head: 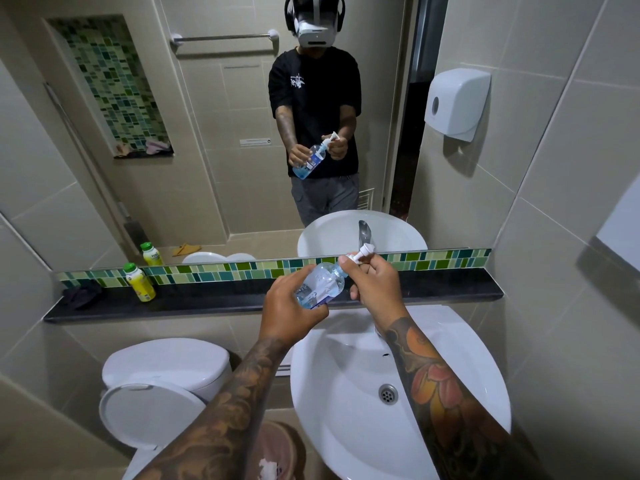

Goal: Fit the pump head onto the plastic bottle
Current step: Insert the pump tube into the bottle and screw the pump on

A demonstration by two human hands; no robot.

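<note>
A clear plastic bottle (323,283) with blue liquid in its lower part is held tilted above the black ledge, neck pointing up and right. My left hand (287,310) wraps around its lower body. My right hand (372,284) grips the white pump head (362,253) at the bottle's neck, the nozzle sticking out above my fingers. My fingers hide the joint between pump collar and neck. The mirror shows the same hold from the front.
A white sink (398,393) lies below my hands, its tap (364,233) just behind the pump. A black ledge (207,301) carries a yellow bottle with green cap (140,282) and a dark cloth (81,294). A toilet (162,386) stands at the left, a paper dispenser (457,103) on the right wall.
</note>
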